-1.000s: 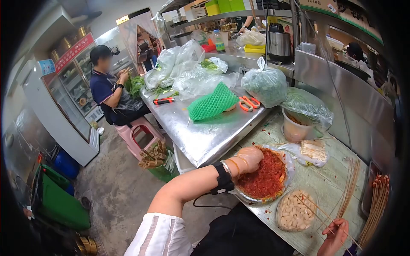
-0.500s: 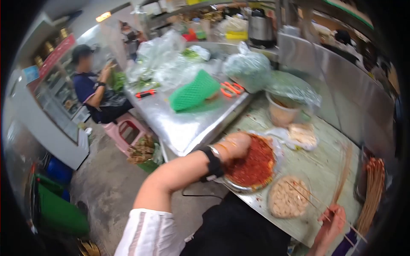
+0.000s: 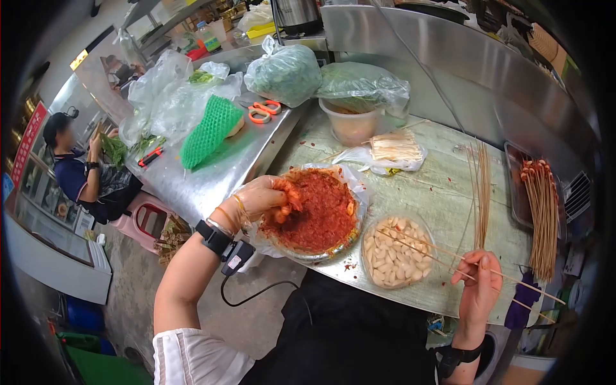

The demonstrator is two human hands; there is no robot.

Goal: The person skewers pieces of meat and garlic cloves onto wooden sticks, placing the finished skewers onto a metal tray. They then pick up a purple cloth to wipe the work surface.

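Note:
My left hand [image 3: 262, 200], its fingers curled and coated in red sauce, is over the left side of a round metal bowl [image 3: 308, 258] lined with plastic. Thick red, chunky paste [image 3: 324, 215] fills that bowl. What the fingers hold, if anything, is hidden by sauce. An orange band circles the wrist. My right hand [image 3: 480, 276] pinches two thin bamboo skewers [image 3: 529, 283]. Their far ends reach over a clear container [image 3: 367, 256] of pale pieces like peeled garlic cloves [image 3: 394, 253]. Beyond the right hand lies a bunch of bare skewers [image 3: 481, 192].
A tray [image 3: 513, 173] at right holds several loaded skewers [image 3: 539, 212]. Behind the bowl are a lidless tub [image 3: 351, 122] under a plastic bag and a white bundle of sticks [image 3: 394, 146]. Orange-handled scissors [image 3: 264, 110] and green netting [image 3: 208, 138] lie left. A co-worker [image 3: 83, 160] sits far left.
The view has swung right. My left hand has lifted from deep in the paste to the bowl's left side. My right hand still holds the two skewers.

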